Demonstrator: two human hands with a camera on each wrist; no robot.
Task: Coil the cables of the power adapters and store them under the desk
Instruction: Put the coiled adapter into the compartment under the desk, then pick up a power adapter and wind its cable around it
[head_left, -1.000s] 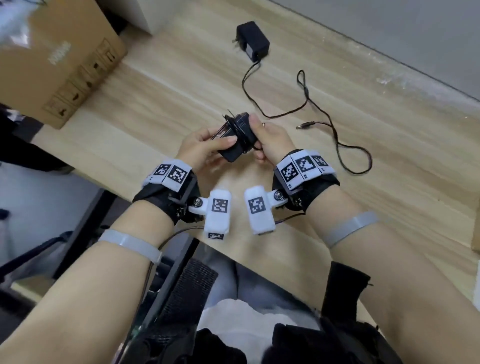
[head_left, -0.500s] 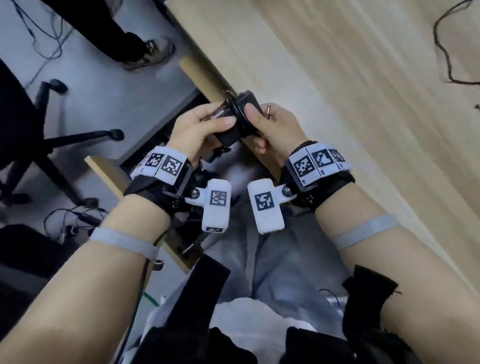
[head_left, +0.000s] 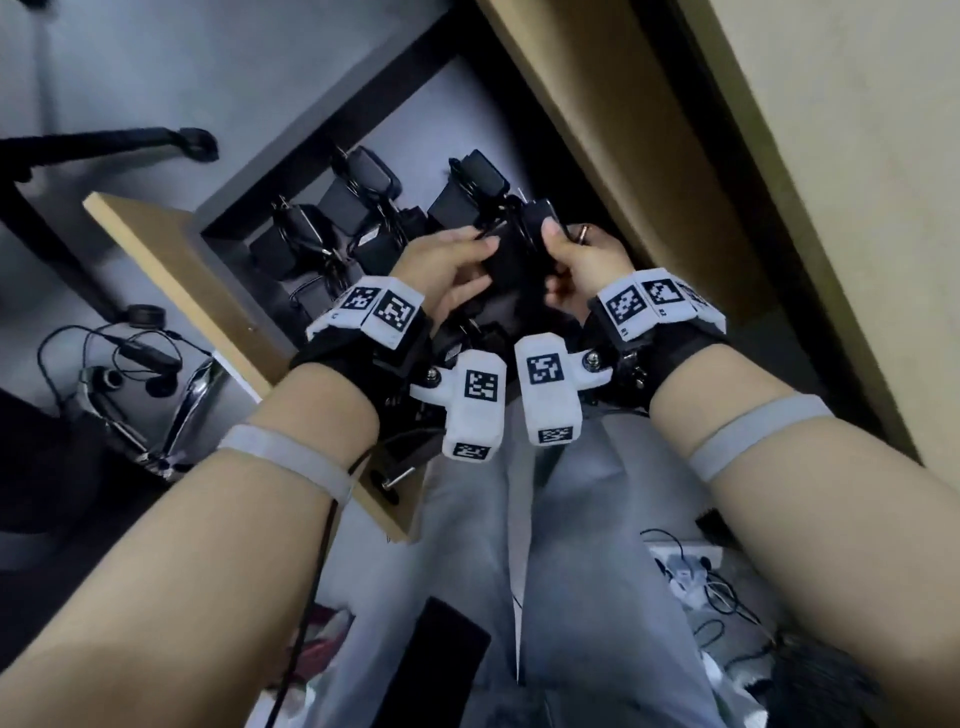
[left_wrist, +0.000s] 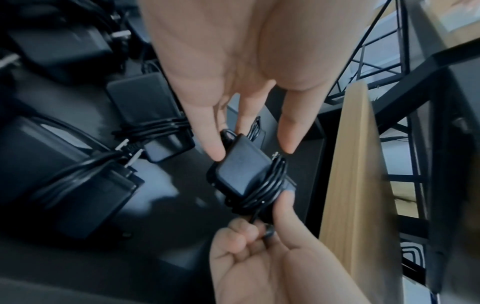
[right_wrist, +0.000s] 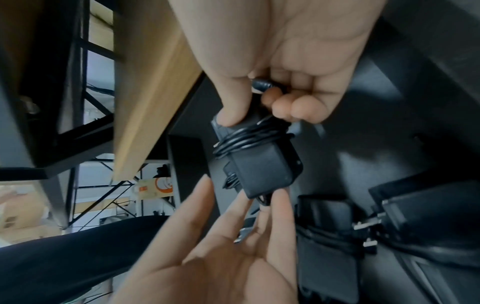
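Note:
A black power adapter (head_left: 519, 249) with its cable wound round it hangs between both hands, below the desk edge (head_left: 623, 156). My right hand (head_left: 587, 260) grips it: the thumb presses on the coil (right_wrist: 249, 137), and the curled fingers hold the cable's barrel plug (right_wrist: 262, 84). My left hand (head_left: 447, 265) has straight fingers, and its fingertips (left_wrist: 215, 152) touch the adapter's other end (left_wrist: 241, 170). Just beyond and below lie several stored adapters (head_left: 363, 208) with wrapped cables, on a black shelf (head_left: 234, 228) under the desk.
A wooden board (head_left: 171, 291) borders the shelf on the left. A chair base (head_left: 104, 140) and a tangle of earphones (head_left: 130, 358) are on the floor at left. A power strip (head_left: 685, 566) with cables lies at lower right. My knees are below the hands.
Both hands carried the wound adapter off the desk top and down past its edge to the shelf underneath. The left hand's fingers have straightened from a grip to a fingertip touch.

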